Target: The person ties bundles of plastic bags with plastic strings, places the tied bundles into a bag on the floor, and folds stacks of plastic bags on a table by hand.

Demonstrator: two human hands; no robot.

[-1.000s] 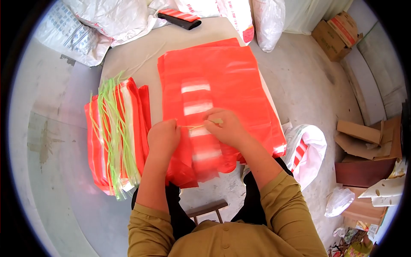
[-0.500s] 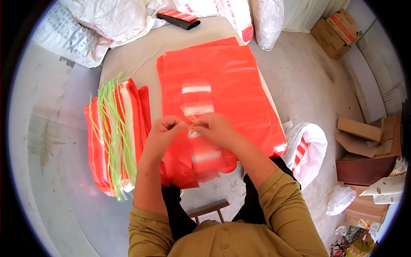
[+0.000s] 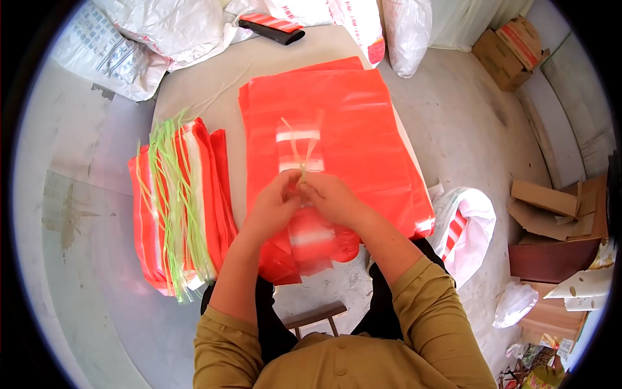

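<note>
My left hand and my right hand meet over a pile of red plastic sheets, both with fingers pinched. Between their fingertips is a thin pale-green plastic string, its two loose ends pointing away from me. Beneath the hands runs a narrow band of red-and-clear striped plastic, gathered at the string and fanning out toward my lap. The hands hide the crossing of the string. To the left, a bundle of green strings lies across a stack of red-and-white striped plastic bags.
The pile rests on a beige-topped table. At its far edge are a black-and-striped roll and white sacks. An open white sack stands at right. Cardboard boxes sit on the floor, and a stool is below me.
My hands have come closer together, the left moving right, at the string. Its two ends now stand up beyond the fingers. The pile and the bag stack stay put.
</note>
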